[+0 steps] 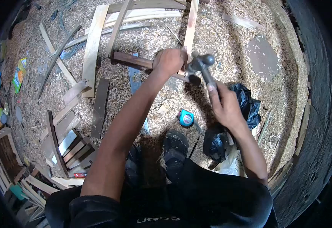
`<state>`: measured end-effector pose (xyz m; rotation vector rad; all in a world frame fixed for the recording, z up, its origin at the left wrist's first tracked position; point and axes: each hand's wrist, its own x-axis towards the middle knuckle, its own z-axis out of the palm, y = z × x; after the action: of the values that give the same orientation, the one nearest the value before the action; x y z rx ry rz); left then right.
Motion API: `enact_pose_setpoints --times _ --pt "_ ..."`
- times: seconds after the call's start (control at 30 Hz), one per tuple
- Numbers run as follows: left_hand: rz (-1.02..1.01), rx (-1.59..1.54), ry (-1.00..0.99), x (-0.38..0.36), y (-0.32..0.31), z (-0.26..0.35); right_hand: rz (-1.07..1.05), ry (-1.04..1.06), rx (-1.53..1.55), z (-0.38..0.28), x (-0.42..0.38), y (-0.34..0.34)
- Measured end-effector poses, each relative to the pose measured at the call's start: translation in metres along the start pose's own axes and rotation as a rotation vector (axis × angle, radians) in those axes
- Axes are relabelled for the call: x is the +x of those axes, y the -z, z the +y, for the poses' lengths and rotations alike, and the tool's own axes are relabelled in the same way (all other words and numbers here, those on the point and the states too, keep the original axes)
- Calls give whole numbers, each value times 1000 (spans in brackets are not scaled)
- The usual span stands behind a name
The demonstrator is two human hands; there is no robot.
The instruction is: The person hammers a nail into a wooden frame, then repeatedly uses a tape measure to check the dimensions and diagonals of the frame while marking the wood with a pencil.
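My right hand (227, 104) is wrapped round the handle of a hammer (208, 77). The metal hammer head, slightly blurred, is just right of a joint in a wooden frame (131, 59). At that corner, my left hand (169, 61) grips the frame's reddish-brown bar, its fingers curled over the wood and partly hidden. A pale slat (192, 28) of the frame runs away from me, and another slat (117, 32) joins the bar's left end. Nearer my feet, a teal tape measure (186, 118) lies on the shavings.
Wood shavings cover the ground. Loose boards (95, 53) and dark planks (100, 108) lie to the left, with a stack of slatted pieces (69, 144) nearer me. Black plastic bags (246, 106) are beside my right forearm. A dark wall (318, 125) runs along the right.
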<state>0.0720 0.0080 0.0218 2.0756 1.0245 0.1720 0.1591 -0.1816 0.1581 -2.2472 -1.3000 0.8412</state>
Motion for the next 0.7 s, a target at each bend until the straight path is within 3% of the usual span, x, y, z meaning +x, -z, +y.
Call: enact_pose_setpoints --times 0.07,0.17,0.3,0.33,0.47,0.6,0.7 --pt "103 -40 -44 2 -9 -7 32 -34 44 -1 -1 1" --pt "-60 -83 6 1 3 3 4 -36 29 4 -1 -2" --pt "-10 -2 -140 -5 0 -2 25 16 13 11 -1 -11" --pt "23 35 -153 -4 -3 -3 10 -57 56 4 -1 -7" --pt "-76 133 -103 -4 3 3 145 -19 129 4 -4 -15" --pt "-47 47 -102 -4 -4 -4 -42 0 -29 -1 3 0" --pt "-43 58 -78 -8 0 0 108 -15 127 -17 2 3"
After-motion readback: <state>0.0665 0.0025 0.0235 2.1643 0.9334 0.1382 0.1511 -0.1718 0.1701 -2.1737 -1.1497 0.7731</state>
